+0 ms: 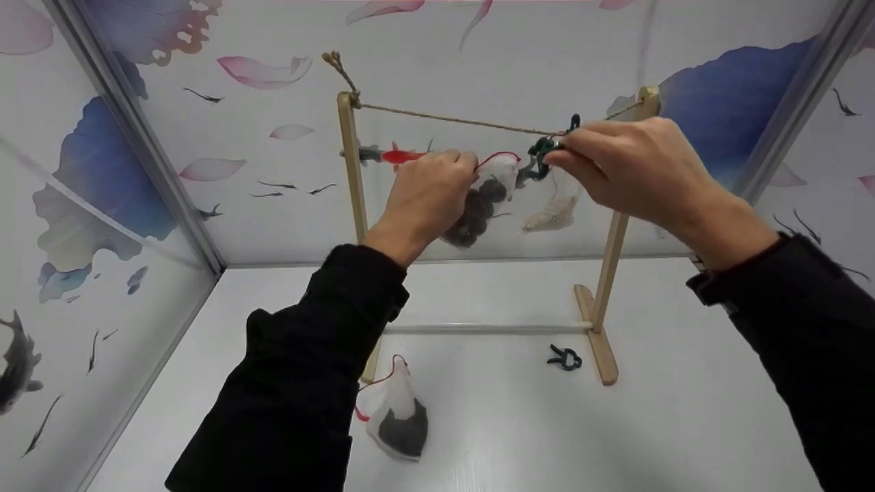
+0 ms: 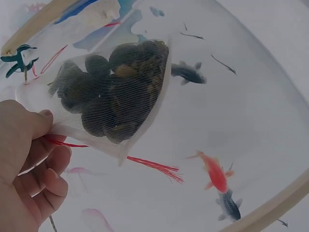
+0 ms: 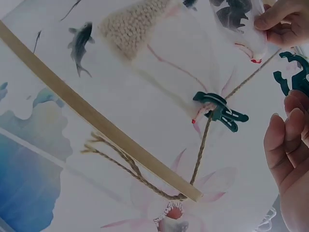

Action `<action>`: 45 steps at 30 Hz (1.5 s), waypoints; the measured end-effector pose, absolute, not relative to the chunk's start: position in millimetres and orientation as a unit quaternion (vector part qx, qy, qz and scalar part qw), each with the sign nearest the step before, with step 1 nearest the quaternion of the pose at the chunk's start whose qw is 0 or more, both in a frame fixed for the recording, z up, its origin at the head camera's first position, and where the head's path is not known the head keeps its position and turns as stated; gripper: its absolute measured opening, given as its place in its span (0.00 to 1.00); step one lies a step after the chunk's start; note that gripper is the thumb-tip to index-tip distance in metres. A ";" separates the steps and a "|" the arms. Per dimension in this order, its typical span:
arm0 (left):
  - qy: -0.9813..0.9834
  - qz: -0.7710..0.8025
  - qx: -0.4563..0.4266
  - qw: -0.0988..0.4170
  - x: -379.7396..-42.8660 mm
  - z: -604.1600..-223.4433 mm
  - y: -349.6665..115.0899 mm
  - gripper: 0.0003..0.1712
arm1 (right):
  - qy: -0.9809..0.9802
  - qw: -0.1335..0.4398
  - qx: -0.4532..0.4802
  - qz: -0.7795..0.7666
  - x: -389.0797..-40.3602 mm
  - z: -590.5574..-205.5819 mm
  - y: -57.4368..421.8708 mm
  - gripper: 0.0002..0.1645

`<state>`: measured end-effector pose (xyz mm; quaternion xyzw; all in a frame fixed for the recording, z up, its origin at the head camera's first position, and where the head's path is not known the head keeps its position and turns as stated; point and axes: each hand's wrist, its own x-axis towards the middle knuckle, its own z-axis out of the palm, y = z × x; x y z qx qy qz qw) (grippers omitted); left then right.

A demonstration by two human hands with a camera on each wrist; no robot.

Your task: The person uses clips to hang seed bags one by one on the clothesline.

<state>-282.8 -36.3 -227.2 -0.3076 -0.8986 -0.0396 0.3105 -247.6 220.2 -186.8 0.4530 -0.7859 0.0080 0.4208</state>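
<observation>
My left hand (image 1: 431, 195) pinches the upper part of a white mesh drawstring bag (image 1: 482, 205) just below the rope. Dark round lumps (image 2: 113, 92) fill that bag, and its red cord (image 2: 157, 166) hangs loose. Close to the rope, my right hand (image 1: 636, 160) grips a dark green spring clip (image 3: 294, 72), whose jaws face the held bag. A second green clip (image 3: 217, 108) sits on the twine rope (image 3: 200, 150) and fastens a bag of pale grains (image 3: 133, 29), which hangs from it.
The rope is strung between the left wooden post (image 1: 352, 171) and the right post (image 1: 612, 260). On the white table lie a mesh bag with dark contents (image 1: 403, 427) and a loose green clip (image 1: 566, 357). Printed panels (image 1: 273, 205) stand behind and beside the frame.
</observation>
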 end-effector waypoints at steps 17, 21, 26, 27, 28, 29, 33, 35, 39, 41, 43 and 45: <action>-0.866 0.165 -0.293 0.370 -289.9 -207.0 -36.6 0.09 | -0.838 0.382 0.390 -0.001 -289.0 -165.6 212.4 0.20; -0.863 0.179 -0.295 0.368 -292.4 -203.8 -33.2 0.11 | -0.864 0.336 0.375 0.005 -291.0 -162.7 215.3 0.19; -0.864 0.180 -0.295 0.367 -295.2 -207.5 -30.2 0.11 | -0.867 0.321 0.381 0.000 -294.6 -164.0 214.4 0.18; -0.864 0.179 -0.296 0.366 -295.6 -208.4 -29.0 0.12 | -0.865 0.322 0.385 0.000 -295.1 -164.3 213.8 0.17; -0.865 0.178 -0.297 0.363 -295.8 -208.9 -27.7 0.12 | -0.863 0.322 0.389 0.001 -295.5 -164.6 213.0 0.17; -0.866 0.177 -0.296 0.361 -296.0 -209.3 -26.1 0.12 | -0.861 0.323 0.394 0.001 -296.1 -165.0 211.7 0.16; -0.872 0.168 -0.296 0.351 -295.8 -208.9 -20.9 0.12 | -0.852 0.324 0.411 0.009 -297.3 -167.1 204.9 0.15; -0.875 0.163 -0.294 0.349 -295.4 -207.8 -19.2 0.12 | -0.851 0.324 0.414 0.010 -297.6 -168.1 201.5 0.15; -0.883 0.158 -0.286 0.338 -294.0 -207.0 -17.4 0.11 | -0.852 0.324 0.411 0.015 -296.5 -169.6 198.4 0.15; -0.888 0.160 -0.281 0.329 -293.6 -207.0 -17.5 0.11 | -0.852 0.327 0.409 0.016 -296.5 -170.0 197.2 0.15; -0.890 0.163 -0.281 0.319 -292.8 -207.2 -17.2 0.11 | -0.849 0.333 0.409 0.016 -296.8 -170.7 196.2 0.16; -0.890 0.168 -0.284 0.314 -291.8 -207.4 -16.7 0.11 | -0.845 0.340 0.413 0.013 -297.5 -170.8 194.9 0.16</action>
